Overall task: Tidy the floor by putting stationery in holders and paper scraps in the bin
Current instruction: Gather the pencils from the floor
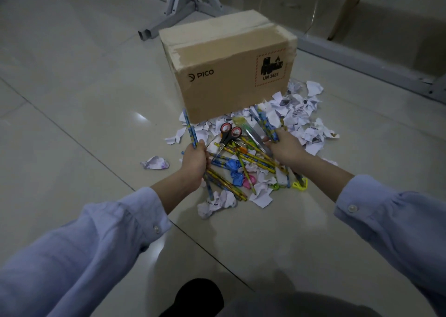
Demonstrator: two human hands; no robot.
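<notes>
The left hand (194,158) is gripping blue pencils (190,128) at the left edge of the pile, and the right hand (286,149) is clutching a second pencil bunch (266,122) on the right. Between them, scissors (228,135), yellow pencils (251,156) and paper scraps (301,114) are lying on the floor (96,123), just near of the cardboard box (229,75).

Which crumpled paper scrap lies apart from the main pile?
The purple-tinted crumpled white scrap, alone on tile left of the left hand; the rest cluster together.
</notes>
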